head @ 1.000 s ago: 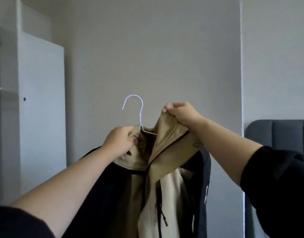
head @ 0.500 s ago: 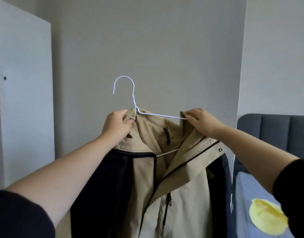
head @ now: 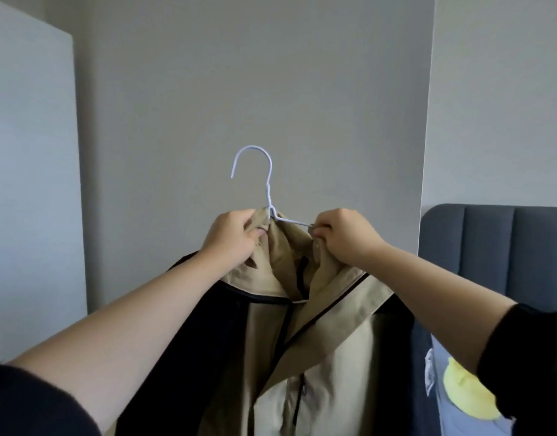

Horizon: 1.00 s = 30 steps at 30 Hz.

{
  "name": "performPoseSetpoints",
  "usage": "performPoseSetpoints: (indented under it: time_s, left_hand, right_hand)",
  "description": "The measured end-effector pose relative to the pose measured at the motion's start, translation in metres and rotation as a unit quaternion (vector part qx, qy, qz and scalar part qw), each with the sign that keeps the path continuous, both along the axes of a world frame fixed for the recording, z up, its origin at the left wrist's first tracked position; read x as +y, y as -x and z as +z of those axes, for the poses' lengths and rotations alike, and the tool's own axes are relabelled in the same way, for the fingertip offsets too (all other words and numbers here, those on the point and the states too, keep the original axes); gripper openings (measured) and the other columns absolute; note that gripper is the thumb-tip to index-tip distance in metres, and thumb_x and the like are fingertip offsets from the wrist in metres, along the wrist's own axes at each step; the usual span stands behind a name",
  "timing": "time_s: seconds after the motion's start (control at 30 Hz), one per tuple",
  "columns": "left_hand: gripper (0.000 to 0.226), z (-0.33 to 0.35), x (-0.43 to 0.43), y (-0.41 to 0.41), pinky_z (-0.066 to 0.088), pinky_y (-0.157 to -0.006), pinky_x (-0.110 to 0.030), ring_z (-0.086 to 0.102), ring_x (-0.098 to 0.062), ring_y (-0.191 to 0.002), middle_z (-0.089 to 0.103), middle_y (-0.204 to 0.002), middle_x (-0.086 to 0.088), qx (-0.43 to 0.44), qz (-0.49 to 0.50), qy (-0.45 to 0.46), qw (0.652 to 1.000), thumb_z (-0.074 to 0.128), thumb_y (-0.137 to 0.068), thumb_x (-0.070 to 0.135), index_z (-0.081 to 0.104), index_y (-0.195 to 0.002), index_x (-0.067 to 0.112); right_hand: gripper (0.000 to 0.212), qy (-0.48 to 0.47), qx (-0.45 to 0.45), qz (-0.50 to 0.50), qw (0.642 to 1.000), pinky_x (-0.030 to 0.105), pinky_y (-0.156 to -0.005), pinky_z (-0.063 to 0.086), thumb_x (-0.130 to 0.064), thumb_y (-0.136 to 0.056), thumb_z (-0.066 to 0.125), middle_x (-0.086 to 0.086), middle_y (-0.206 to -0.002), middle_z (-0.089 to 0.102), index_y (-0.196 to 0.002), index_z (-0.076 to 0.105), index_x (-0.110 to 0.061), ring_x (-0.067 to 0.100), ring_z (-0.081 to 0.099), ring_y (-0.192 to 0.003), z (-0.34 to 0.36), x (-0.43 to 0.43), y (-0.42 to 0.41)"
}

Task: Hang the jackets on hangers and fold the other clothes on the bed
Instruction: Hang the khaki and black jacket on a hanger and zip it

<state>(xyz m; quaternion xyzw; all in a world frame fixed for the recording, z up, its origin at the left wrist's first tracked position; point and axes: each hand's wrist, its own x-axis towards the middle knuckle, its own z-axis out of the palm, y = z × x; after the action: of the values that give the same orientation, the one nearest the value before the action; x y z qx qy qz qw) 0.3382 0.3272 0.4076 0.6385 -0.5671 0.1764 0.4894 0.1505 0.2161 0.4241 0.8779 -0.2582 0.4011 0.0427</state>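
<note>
Head camera: the tan-and-navy jacket (head: 318, 357) hangs mid-air before the wall (head: 255, 73), the fitting step, I judge. The left hand (head: 236, 239) grips its collar; the right hand (head: 346, 239) pinches collar against the white wire hanger (head: 268, 187). Next calls for seating the right shoulder evenly. Hanger ends lie under cloth; the hem is cut off.

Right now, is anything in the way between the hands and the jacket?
Nothing visible. The left hand and right hand both grip the jacket by its collar, one on each side of the hanger neck.
</note>
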Motion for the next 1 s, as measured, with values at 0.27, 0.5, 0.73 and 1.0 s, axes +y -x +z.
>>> performPoseSetpoints:
  time_s: [0.27,0.5,0.73,1.0]
  left_hand:
    - [0.015,0.008,0.026,-0.052,0.045,-0.073,-0.031,0.062,-0.023,-0.088,0.068,-0.087,-0.002,0.056,0.127,-0.136,0.981,0.071,-0.080,0.028,0.068,-0.090,0.017]
    - [0.024,-0.002,0.033,-0.047,0.041,-0.088,-0.023,0.059,-0.006,-0.102,0.066,-0.105,0.011,0.146,-0.125,-0.256,0.948,0.052,-0.092,0.048,0.064,-0.095,0.028]
    - [0.024,-0.008,0.002,-0.021,0.030,-0.054,-0.029,0.047,-0.021,-0.059,0.046,-0.054,0.004,-0.029,0.058,-0.076,0.995,0.059,-0.091,0.020,0.056,-0.068,0.015]
    - [0.033,-0.027,-0.024,0.000,0.026,-0.053,-0.032,0.046,-0.031,-0.065,0.043,-0.056,0.002,-0.066,0.175,-0.025,0.982,0.055,-0.092,0.029,0.043,-0.065,0.014]
  right_hand:
    - [0.017,-0.056,-0.211,-0.060,0.974,0.029,-0.063,0.033,-0.016,-0.090,0.059,0.002,-0.069,0.057,-0.075,0.066,-0.011,0.025,0.050,-0.073,0.004,-0.023,0.021]
    - [0.016,-0.083,-0.238,-0.042,0.967,0.030,-0.066,0.041,-0.012,-0.089,0.058,0.006,-0.076,0.066,-0.077,0.069,-0.012,0.027,0.057,-0.078,-0.012,-0.032,0.022]
    - [0.022,-0.055,-0.262,-0.008,0.963,0.026,-0.058,0.038,-0.017,-0.092,0.056,-0.002,-0.063,0.060,-0.074,0.068,-0.013,0.020,0.054,-0.065,-0.025,-0.031,0.041]
    - [0.028,-0.170,0.001,-0.084,0.982,0.029,-0.067,0.035,-0.028,-0.100,0.043,0.001,-0.081,0.055,-0.078,0.054,-0.015,0.022,0.049,-0.080,-0.016,-0.059,0.076]
